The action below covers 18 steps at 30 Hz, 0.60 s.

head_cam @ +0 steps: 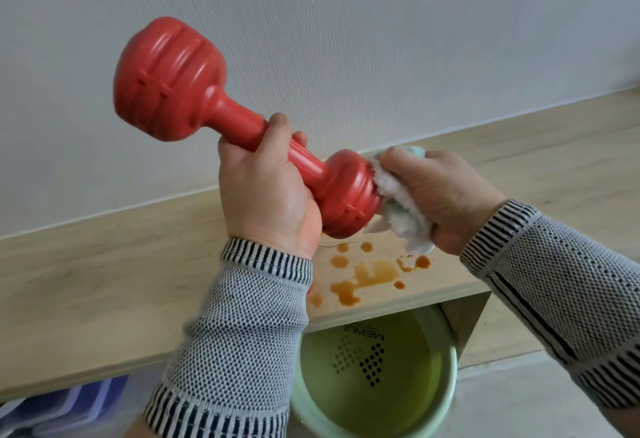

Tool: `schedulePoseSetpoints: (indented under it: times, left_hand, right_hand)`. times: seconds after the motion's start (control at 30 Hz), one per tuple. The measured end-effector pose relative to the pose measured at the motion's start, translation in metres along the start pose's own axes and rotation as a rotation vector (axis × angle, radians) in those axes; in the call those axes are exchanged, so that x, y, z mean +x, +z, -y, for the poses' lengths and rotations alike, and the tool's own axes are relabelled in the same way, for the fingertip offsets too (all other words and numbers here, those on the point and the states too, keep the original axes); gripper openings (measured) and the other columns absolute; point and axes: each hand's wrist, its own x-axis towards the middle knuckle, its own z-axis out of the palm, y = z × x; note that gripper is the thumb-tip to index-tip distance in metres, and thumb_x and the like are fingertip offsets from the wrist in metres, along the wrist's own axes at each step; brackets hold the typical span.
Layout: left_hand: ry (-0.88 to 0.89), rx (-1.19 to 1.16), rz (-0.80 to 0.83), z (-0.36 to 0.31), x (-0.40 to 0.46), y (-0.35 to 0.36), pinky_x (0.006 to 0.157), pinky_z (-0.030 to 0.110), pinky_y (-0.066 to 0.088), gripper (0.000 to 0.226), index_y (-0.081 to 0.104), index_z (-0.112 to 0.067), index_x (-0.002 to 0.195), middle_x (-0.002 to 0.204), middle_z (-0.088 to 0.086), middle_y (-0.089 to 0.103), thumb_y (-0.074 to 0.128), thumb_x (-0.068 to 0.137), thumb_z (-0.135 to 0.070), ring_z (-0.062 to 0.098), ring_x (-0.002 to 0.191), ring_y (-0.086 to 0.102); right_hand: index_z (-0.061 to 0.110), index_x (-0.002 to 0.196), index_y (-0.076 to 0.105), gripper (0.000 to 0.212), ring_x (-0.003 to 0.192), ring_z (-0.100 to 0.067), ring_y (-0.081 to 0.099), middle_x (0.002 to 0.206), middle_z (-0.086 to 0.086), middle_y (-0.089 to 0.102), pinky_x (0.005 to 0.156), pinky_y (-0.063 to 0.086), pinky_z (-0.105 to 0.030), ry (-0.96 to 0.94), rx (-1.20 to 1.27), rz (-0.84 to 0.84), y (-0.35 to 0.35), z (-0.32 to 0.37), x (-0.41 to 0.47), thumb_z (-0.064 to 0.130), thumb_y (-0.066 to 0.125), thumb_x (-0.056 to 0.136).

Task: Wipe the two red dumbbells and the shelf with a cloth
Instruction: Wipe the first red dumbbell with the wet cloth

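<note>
Head view looks down on the wooden shelf (104, 264), whose top still carries orange-brown stains (367, 276) near its front edge, so by my judgement the shelf wipe is not yet done. Below that edge sits a pale green bucket (446, 399). Above the stains, one red dumbbell (180, 81) is held in the air, tilted, its far head up and left. The left hand (266, 192) has its grip wrapped round the handle. The right hand (440, 195) clutches a bunched white cloth (398, 209) and presses it against the dumbbell's near head. A second dumbbell is not in view, so whether it has been wiped I cannot tell.
</note>
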Motion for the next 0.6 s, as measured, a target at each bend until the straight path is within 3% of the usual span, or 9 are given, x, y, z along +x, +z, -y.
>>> schedulePoseSetpoints:
  times: [0.1, 0.17, 0.23, 0.27, 0.3, 0.4, 0.43, 0.5, 0.6]
  left_hand:
    - [0.044, 0.046, 0.007, 0.002, 0.0, 0.0, 0.067, 0.022, 0.051, 0.009, 0.055, -0.012, 0.09, 0.078, -0.003, 0.057, 0.059, 0.093, -0.005, 0.006, 0.063, 0.06]
    - [0.059, 0.062, -0.022, 0.002, 0.003, -0.002, 0.068, 0.023, 0.05, 0.009, 0.055, -0.014, 0.089, 0.073, -0.006, 0.059, 0.059, 0.093, -0.006, 0.007, 0.063, 0.061]
    - [0.059, 0.052, -0.067, 0.0, 0.007, -0.005, 0.068, 0.023, 0.05, 0.009, 0.055, -0.014, 0.089, 0.065, -0.01, 0.061, 0.059, 0.093, -0.007, 0.008, 0.063, 0.061]
    - [0.05, 0.035, -0.084, 0.0, 0.009, -0.006, 0.068, 0.024, 0.05, 0.008, 0.055, -0.013, 0.09, 0.065, -0.01, 0.061, 0.059, 0.093, -0.006, 0.008, 0.063, 0.061]
    - [0.036, 0.01, -0.098, -0.001, 0.011, -0.006, 0.067, 0.023, 0.05, 0.008, 0.055, -0.012, 0.091, 0.068, -0.008, 0.06, 0.059, 0.093, -0.006, 0.008, 0.063, 0.061]
    - [0.015, -0.051, -0.124, -0.001, 0.014, -0.007, 0.064, 0.023, 0.05, 0.006, 0.054, -0.01, 0.094, 0.073, -0.003, 0.059, 0.058, 0.093, -0.005, 0.008, 0.06, 0.06]
    - [0.022, -0.048, -0.125, 0.0, 0.014, -0.007, 0.064, 0.023, 0.05, 0.006, 0.054, -0.01, 0.095, 0.071, -0.003, 0.059, 0.058, 0.094, -0.005, 0.008, 0.06, 0.06]
    - [0.041, -0.017, -0.113, 0.003, 0.013, -0.006, 0.065, 0.022, 0.05, 0.006, 0.054, -0.01, 0.096, 0.065, -0.008, 0.061, 0.058, 0.094, -0.006, 0.006, 0.059, 0.06]
    - [0.079, 0.042, -0.089, 0.006, 0.012, -0.006, 0.067, 0.022, 0.049, 0.008, 0.053, -0.013, 0.092, 0.054, -0.016, 0.061, 0.058, 0.093, -0.006, 0.006, 0.061, 0.06]
  right_hand:
    - [0.0, 0.087, 0.058, 0.021, 0.034, -0.017, 0.051, 0.051, -0.006, 0.057, 0.074, 0.05, -0.067, 0.035, 0.002, 0.057, -0.001, -0.002, 0.0, 0.02, 0.059, 0.085]
    - [-0.003, 0.091, 0.058, 0.023, 0.036, -0.017, 0.05, 0.054, -0.008, 0.059, 0.062, 0.056, -0.055, 0.055, -0.039, 0.139, -0.003, -0.001, -0.003, 0.02, 0.06, 0.086]
    - [-0.005, 0.097, 0.057, 0.029, 0.039, -0.019, 0.05, 0.064, -0.014, 0.06, 0.041, 0.048, -0.029, 0.064, -0.131, 0.185, -0.004, 0.0, -0.007, 0.021, 0.064, 0.085]
    - [-0.004, 0.097, 0.058, 0.031, 0.041, -0.021, 0.051, 0.068, -0.017, 0.06, 0.04, 0.044, -0.026, 0.063, -0.157, 0.185, -0.004, -0.001, -0.007, 0.022, 0.066, 0.084]
    - [-0.004, 0.096, 0.058, 0.032, 0.046, -0.024, 0.053, 0.071, -0.02, 0.061, 0.044, 0.044, -0.03, 0.066, -0.153, 0.174, -0.005, -0.003, -0.006, 0.024, 0.067, 0.083]
    - [-0.002, 0.09, 0.06, 0.033, 0.067, -0.039, 0.054, 0.069, -0.02, 0.061, 0.064, 0.042, -0.061, 0.065, -0.063, 0.116, -0.002, -0.002, -0.005, 0.029, 0.062, 0.08]
    - [-0.003, 0.091, 0.06, 0.034, 0.068, -0.037, 0.051, 0.069, -0.02, 0.059, 0.067, 0.041, -0.059, 0.059, -0.027, 0.118, 0.002, -0.001, -0.005, 0.029, 0.061, 0.081]
    - [-0.002, 0.094, 0.061, 0.032, 0.066, -0.029, 0.053, 0.07, -0.016, 0.057, 0.061, 0.042, -0.041, 0.014, -0.061, 0.094, 0.01, -0.003, -0.006, 0.029, 0.059, 0.085]
    - [0.017, 0.072, 0.057, 0.024, 0.049, -0.008, 0.054, 0.058, 0.005, 0.058, 0.047, 0.04, -0.023, -0.237, -0.576, -0.059, 0.016, -0.006, -0.009, 0.039, 0.055, 0.08]
